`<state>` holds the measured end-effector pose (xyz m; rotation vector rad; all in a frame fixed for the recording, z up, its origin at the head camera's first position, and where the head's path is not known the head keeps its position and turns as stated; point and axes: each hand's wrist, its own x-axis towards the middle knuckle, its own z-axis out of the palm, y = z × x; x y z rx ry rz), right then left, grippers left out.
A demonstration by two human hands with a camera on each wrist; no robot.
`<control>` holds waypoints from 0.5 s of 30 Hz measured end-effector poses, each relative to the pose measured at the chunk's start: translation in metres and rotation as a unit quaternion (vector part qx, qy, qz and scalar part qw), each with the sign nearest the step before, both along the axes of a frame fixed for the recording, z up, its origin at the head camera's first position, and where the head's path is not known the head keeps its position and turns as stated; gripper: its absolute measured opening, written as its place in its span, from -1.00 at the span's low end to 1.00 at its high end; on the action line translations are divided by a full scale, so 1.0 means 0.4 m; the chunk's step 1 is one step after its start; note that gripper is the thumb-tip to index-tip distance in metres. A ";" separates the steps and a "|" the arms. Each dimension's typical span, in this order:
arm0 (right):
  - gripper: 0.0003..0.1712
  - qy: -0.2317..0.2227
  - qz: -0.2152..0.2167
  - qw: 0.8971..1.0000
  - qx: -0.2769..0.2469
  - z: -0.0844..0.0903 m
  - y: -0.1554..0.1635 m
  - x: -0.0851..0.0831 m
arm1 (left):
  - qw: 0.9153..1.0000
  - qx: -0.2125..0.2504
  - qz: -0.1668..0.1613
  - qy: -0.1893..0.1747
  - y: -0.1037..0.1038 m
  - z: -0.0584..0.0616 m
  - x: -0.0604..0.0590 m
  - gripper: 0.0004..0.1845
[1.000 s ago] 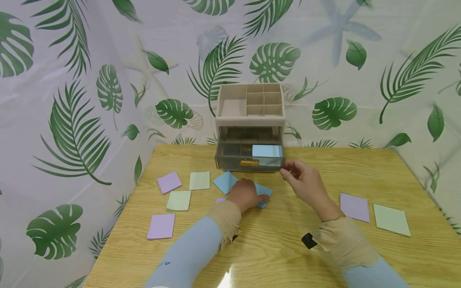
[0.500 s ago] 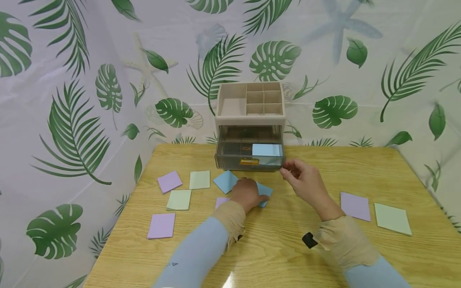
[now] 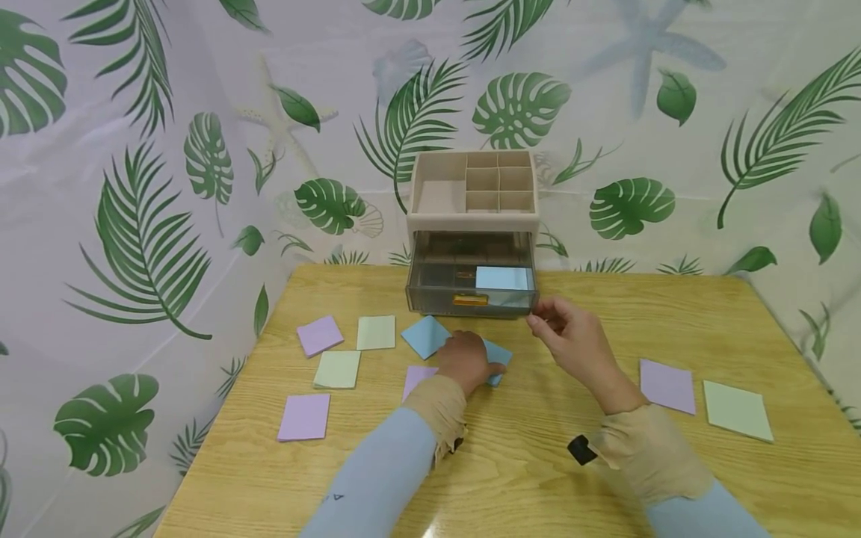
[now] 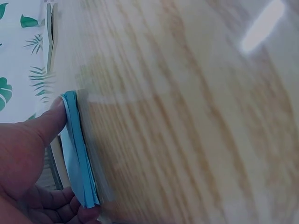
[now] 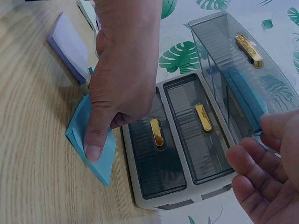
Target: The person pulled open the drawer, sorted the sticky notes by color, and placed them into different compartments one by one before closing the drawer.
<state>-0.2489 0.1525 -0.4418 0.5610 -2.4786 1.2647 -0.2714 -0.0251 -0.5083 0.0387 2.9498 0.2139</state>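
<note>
- My left hand (image 3: 464, 361) sits in the middle of the head view, fingers curled round a blue pad (image 3: 498, 353) that lies flat on the table (image 3: 538, 463); in the left wrist view my thumb (image 4: 49, 123) presses the pad's edge.
- My right hand (image 3: 572, 340) hovers just right of centre with fingers loosely bent and holding nothing, its fingertips (image 3: 538, 323) at the drawer's lower right corner; I cannot tell whether they touch it.
- The drawer (image 3: 471, 288) stands pulled out of the organizer (image 3: 473, 196), above centre in the frame, with 1 blue pad already lying in its right part (image 3: 503, 278).
- The relation that matters: the drawer lies straight up the frame from my left hand and near it, so the gripped pad is just below its front. The left hand has the pad; the right is nearer the drawer.
- The pad in my grip lies skewed, 1 corner pointing to the lower right of the frame.
- A 2nd blue pad (image 3: 424, 336) lies just left of my left hand.
- Purple and green pads lie scattered at the left (image 3: 319, 334) and right (image 3: 667, 385) of the frame.
</note>
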 end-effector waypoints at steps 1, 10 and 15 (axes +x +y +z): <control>-0.89 0.001 0.000 1.000 0.000 0.000 0.000 0.000 | 1.000 0.001 0.001 0.000 0.000 0.001 0.000 -0.12; -0.88 0.001 -0.003 1.000 0.003 0.004 -0.003 0.002 | 1.000 0.005 0.005 0.000 -0.002 -0.008 -0.002 -0.08; -0.87 -0.004 -0.004 1.000 0.005 0.004 -0.002 0.003 | 1.000 0.011 0.000 0.007 -0.004 -0.020 -0.003 -0.08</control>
